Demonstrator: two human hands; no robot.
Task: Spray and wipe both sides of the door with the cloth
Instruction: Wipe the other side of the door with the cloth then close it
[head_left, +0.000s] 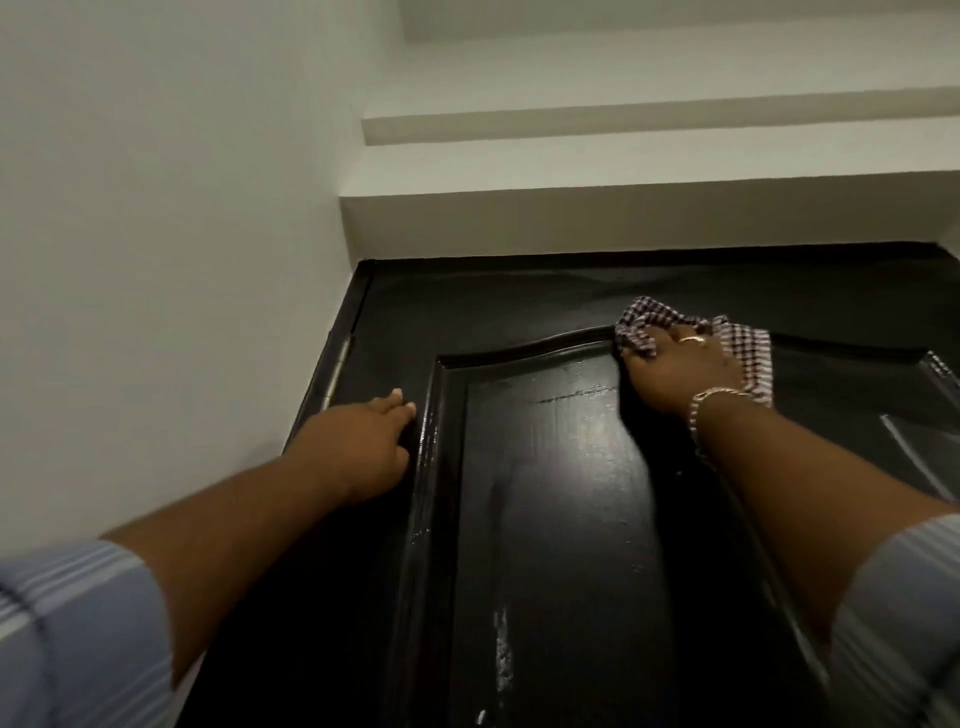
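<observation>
cloth (649, 325) at 1 o'clock on door (561, 519), bunched under gripping right hand (680, 371), at arched panel top. left hand (363, 441) open, flat at 9 o'clock, bracing. judgement: press firmly, follow moulding groove, overlap strokes downward.

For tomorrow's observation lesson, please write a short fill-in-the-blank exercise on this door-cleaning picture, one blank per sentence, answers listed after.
1. The right hand presses a ______ cloth against the door.
2. The door is painted ______.
3. The left hand holds ______ and rests on the door near the hinge.
4. A ring and a ______ are worn on the right hand and wrist.

Answers: checked; black; nothing; bracelet
</observation>
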